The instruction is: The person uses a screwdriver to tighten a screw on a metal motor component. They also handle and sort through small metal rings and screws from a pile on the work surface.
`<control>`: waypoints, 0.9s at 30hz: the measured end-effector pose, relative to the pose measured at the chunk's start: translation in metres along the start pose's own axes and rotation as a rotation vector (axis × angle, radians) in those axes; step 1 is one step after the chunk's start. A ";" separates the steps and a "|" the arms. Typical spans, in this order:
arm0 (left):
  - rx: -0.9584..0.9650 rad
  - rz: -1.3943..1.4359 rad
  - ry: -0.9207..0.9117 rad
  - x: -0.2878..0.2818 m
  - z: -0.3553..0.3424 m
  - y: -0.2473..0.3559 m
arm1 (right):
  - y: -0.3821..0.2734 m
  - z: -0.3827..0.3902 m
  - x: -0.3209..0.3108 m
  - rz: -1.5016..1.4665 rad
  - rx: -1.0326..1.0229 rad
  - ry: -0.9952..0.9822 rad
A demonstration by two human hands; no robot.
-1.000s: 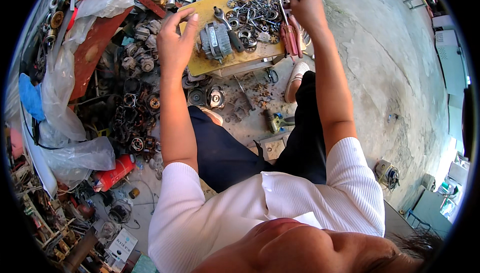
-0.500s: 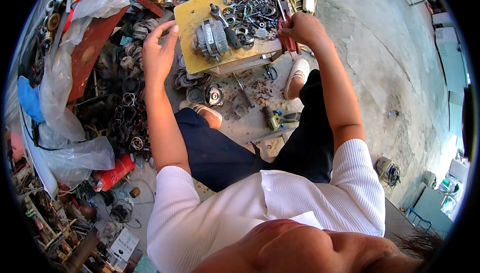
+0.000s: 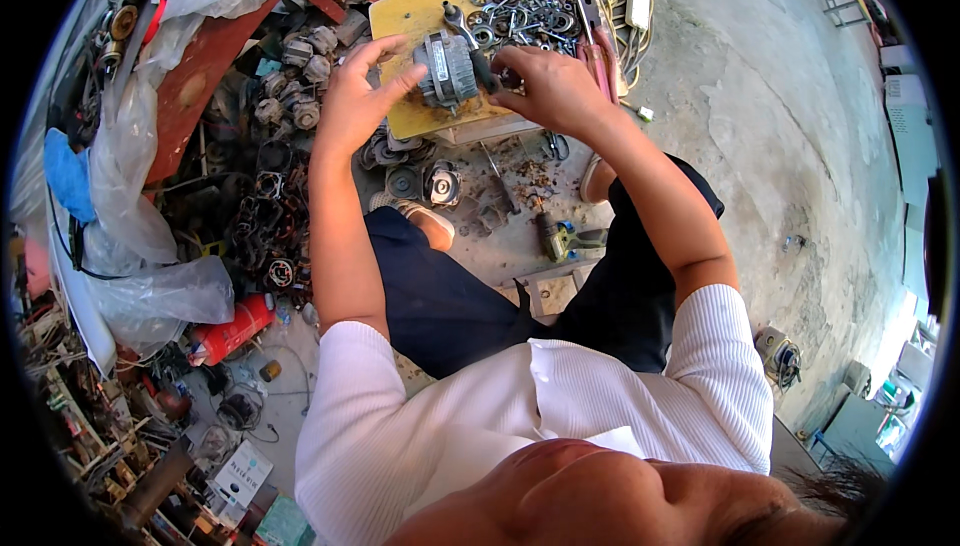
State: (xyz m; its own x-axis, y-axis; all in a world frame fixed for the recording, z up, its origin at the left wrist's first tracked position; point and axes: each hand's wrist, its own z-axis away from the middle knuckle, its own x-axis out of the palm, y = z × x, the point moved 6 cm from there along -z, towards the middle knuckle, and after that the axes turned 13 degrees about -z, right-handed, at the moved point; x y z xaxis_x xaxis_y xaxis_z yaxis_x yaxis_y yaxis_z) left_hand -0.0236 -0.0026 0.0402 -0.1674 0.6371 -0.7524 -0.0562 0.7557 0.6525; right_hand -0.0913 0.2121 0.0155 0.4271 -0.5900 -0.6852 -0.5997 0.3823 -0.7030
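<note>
A grey finned electric motor (image 3: 446, 71) sits on the yellow-topped small table (image 3: 400, 16). My left hand (image 3: 362, 91) is at its left side, thumb and fingers spread, the thumb tip close to the casing. A ratchet wrench with a black handle (image 3: 484, 72) lies just right of the motor. At that handle's lower end is my right hand (image 3: 548, 88), thumb and fingers apart; whether they touch the handle I cannot tell. Red-handled pliers (image 3: 600, 58) lie at the table's right edge. Bolts, rings and washers (image 3: 520, 8) are heaped behind my right hand.
A green and black cordless drill (image 3: 560, 237) lies on the floor between my legs. Motor parts (image 3: 442, 184) stand below the table. Scrap and plastic sheeting (image 3: 150, 186) crowd the left, with a red cylinder (image 3: 232, 330). A coiled cable (image 3: 632, 31) hangs at the table's right.
My right hand has left the red-handled pliers and moved left to the ratchet's handle. My left hand has come right, closer to the motor. The view has shifted slightly.
</note>
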 end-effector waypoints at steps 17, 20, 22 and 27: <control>0.028 -0.070 -0.195 0.009 0.006 0.006 | -0.032 -0.003 -0.011 -0.069 -0.221 0.166; 0.016 -0.081 -0.199 0.007 0.008 0.007 | 0.005 -0.006 -0.032 0.200 0.064 0.184; 0.017 -0.085 -0.208 0.009 0.006 0.005 | 0.045 0.002 -0.048 0.442 0.314 0.163; 0.044 -0.111 -0.203 0.009 0.005 0.006 | 0.073 0.009 -0.071 0.477 0.608 0.098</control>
State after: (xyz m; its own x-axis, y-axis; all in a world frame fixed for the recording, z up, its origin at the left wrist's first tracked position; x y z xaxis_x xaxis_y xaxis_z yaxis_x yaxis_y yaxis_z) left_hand -0.0202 0.0080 0.0367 0.0395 0.5637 -0.8251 -0.0191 0.8260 0.5634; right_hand -0.1593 0.2882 0.0116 0.1376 -0.3129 -0.9398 -0.2148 0.9168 -0.3367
